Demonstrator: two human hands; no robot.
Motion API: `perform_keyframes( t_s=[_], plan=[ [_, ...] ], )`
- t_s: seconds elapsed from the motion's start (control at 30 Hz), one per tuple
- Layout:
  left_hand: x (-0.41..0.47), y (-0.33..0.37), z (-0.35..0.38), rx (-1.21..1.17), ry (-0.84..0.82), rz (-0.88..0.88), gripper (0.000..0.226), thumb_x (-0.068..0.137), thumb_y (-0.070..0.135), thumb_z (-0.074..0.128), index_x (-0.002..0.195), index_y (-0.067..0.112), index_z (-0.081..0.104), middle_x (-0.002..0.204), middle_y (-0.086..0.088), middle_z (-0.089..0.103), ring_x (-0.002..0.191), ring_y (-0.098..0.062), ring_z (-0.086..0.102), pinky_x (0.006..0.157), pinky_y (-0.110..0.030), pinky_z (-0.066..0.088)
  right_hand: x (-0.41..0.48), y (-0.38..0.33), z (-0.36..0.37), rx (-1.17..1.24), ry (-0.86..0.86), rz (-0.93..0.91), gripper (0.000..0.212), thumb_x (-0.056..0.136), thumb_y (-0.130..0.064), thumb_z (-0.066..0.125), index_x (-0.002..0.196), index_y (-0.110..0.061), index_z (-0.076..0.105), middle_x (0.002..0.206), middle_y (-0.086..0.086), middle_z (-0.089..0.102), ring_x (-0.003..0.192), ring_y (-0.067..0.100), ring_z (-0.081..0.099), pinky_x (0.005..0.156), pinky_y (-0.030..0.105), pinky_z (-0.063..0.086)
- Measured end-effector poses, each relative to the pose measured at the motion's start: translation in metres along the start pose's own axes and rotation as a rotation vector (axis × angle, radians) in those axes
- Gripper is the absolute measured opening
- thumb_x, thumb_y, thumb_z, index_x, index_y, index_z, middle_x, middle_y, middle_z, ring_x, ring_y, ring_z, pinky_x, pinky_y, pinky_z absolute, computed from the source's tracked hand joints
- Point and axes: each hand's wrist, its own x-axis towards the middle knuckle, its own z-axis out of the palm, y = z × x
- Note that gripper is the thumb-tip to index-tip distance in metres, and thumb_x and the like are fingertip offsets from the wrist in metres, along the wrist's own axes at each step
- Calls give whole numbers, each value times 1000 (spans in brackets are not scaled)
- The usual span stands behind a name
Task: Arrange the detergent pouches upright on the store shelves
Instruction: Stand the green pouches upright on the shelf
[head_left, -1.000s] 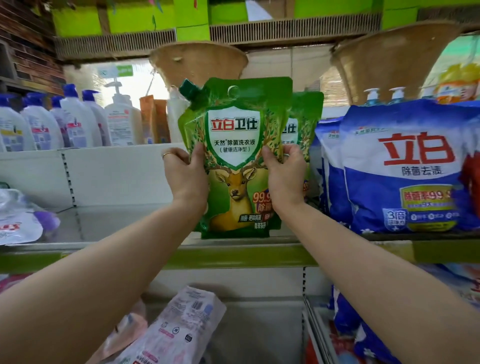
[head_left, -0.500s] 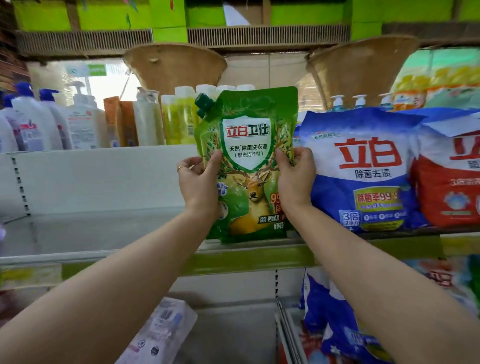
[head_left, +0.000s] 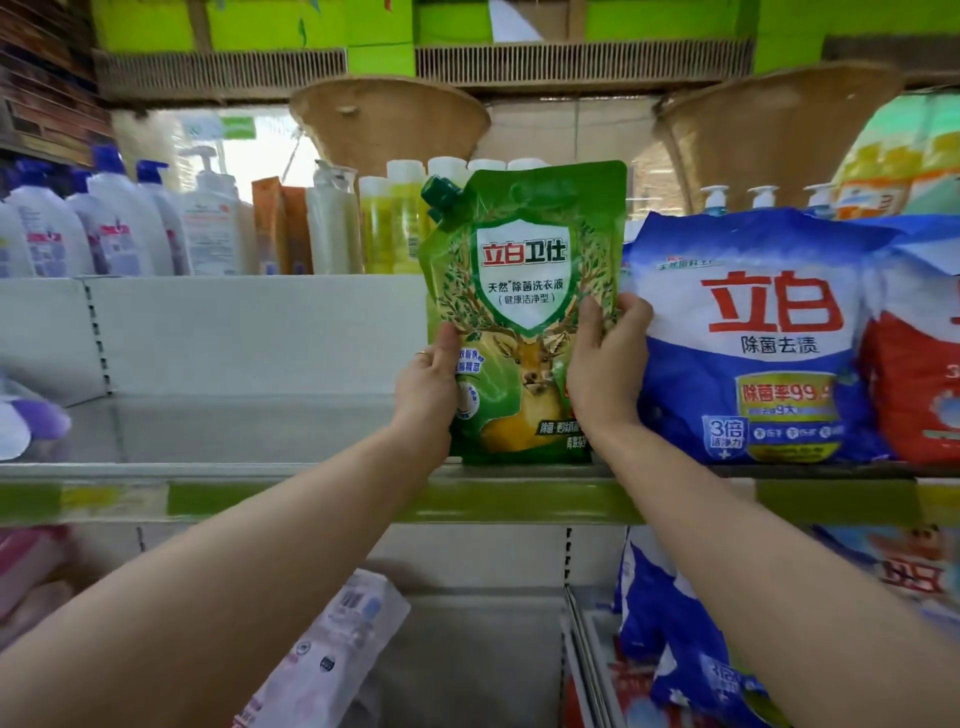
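Head view: green detergent pouch (head_left: 524, 291) stands upright on the shelf (head_left: 311, 501), held at both side edges.

Over the last second the pouch has slid right along the shelf, and its right edge now meets the blue bag (head_left: 753, 338). Its base sits just behind the front lip, so this placement looks nearly done. The left hand (head_left: 428, 384) and right hand (head_left: 602, 374) each pinch a side, thumbs on the front and fingers (head_left: 631, 312) curled round the edge. There is no room to the right, bare shelf runs left, and the lip is close in front, so tipping forward is the risk.
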Motion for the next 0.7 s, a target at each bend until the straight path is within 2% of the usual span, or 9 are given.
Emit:
perform_keyframes(
  t_s=[0.07, 0.17, 0.23, 0.3, 0.37, 0.43, 0.5, 0.6, 0.7],
  plan=[
    [3, 1, 1, -9, 40, -14, 44, 87, 56, 48, 86, 13, 59, 101, -14, 68, 100, -32, 66, 92, -48, 52, -3, 1, 1, -10, 18, -14, 35, 98, -30, 42, 122, -4, 40, 91, -2, 55, 77, 15, 55, 62, 31, 45],
    [5, 1, 0, -73, 76, -36, 40, 85, 54, 54, 76, 15, 58, 89, -11, 67, 90, -29, 65, 91, -50, 52, -4, 1, 1, -28, 16, -25, 37, 98, -30, 42, 124, -4, 39, 100, 5, 58, 83, 18, 58, 63, 26, 45],
    [3, 1, -1, -120, 73, -52, 39, 85, 52, 56, 76, 14, 59, 82, -7, 68, 80, -26, 67, 82, -43, 56, -5, 3, 1, -33, 5, -52, 35, 96, -26, 46, 123, -4, 40, 112, 9, 54, 94, 15, 55, 68, 11, 44],
    [-2, 2, -2, -144, 63, -42, 37, 87, 49, 55, 74, 14, 59, 75, -4, 66, 68, -18, 66, 64, -30, 57, -8, 3, -2, -69, 19, -123, 37, 94, -18, 51, 126, -2, 40, 122, 11, 44, 104, 7, 44, 78, -1, 38],
    [-6, 2, -3, -143, 64, -16, 36, 89, 47, 53, 73, 15, 58, 72, -1, 65, 63, -13, 64, 53, -23, 54, -13, 1, -4, -141, 50, -237, 39, 90, -8, 56, 125, 2, 42, 126, 16, 40, 113, 12, 41, 92, 8, 38],
    [-9, 3, -2, -151, 78, 0, 37, 89, 48, 52, 74, 15, 58, 73, -1, 65, 65, -13, 64, 58, -25, 55, -18, 0, -2, -237, 84, -350, 34, 84, -1, 57, 117, 3, 48, 124, 22, 42, 117, 22, 41, 98, 26, 41],
    [-12, 4, -1, -166, 82, -1, 38, 89, 50, 51, 75, 15, 58, 74, -1, 66, 67, -13, 64, 64, -27, 54, -22, 0, 0, -315, 99, -406, 28, 80, 0, 58, 108, 1, 53, 121, 24, 46, 115, 23, 37, 97, 35, 40],
    [-18, 4, -1, -157, 93, -6, 38, 89, 53, 48, 77, 18, 58, 74, 2, 65, 66, -9, 63, 55, -21, 51, -25, 0, 3, -360, 100, -460, 24, 77, -1, 58, 101, -1, 57, 120, 25, 49, 115, 23, 34, 96, 40, 39],
    [-19, 6, -5, -165, 150, -29, 37, 93, 49, 44, 82, 17, 58, 79, 2, 63, 68, -8, 60, 54, -21, 49, -29, -4, 8, -317, 52, -517, 20, 77, -1, 55, 96, -2, 57, 116, 23, 51, 113, 22, 36, 96, 36, 39]
  ],
)
